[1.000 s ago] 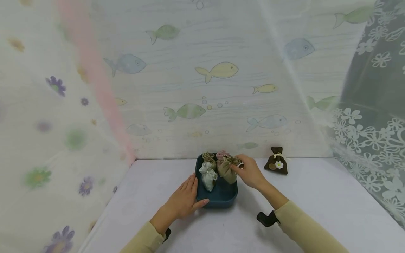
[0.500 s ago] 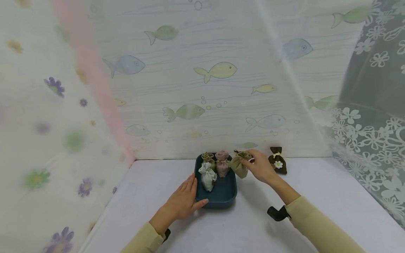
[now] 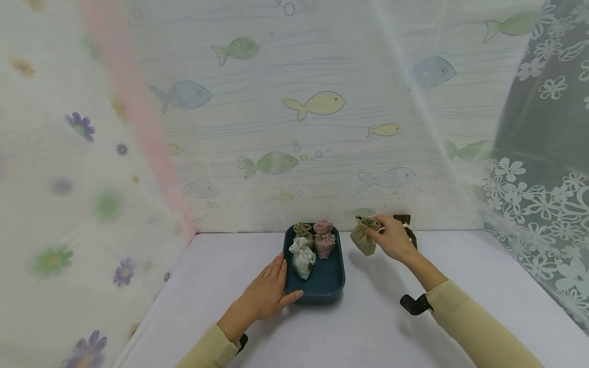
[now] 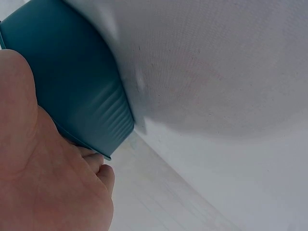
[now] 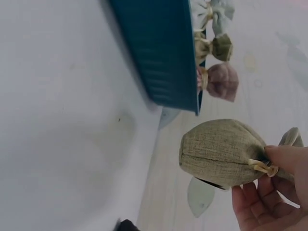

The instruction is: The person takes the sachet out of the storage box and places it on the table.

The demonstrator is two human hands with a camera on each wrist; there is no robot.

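My right hand (image 3: 394, 239) pinches an olive-beige cloth sachet (image 5: 219, 154) by its tied neck, holding it above the table to the right of a dark blue tray (image 3: 322, 291). My left hand (image 3: 264, 289) rests against the tray's left side, its fingers straight along the wall and the thumb over the near rim. Inside the tray sit a pale grey-green sachet (image 3: 303, 263), an olive sachet (image 3: 302, 229) partly hidden behind it, and a pink sachet (image 3: 324, 245). A dark brown sachet (image 3: 402, 219) stands behind my right hand, which mostly covers it.
A white cloth (image 3: 368, 327) covers the table. Behind its far edge hangs a pale curtain (image 3: 317, 153) printed with fish, and a flower-printed curtain (image 3: 110, 204) hangs on the left. Lace netting (image 3: 543, 204) borders the right side.
My right hand has carried the olive-beige sachet out of the tray to the right, uncovering the pink sachet and blocking much of the brown one. My left hand has stayed in place.
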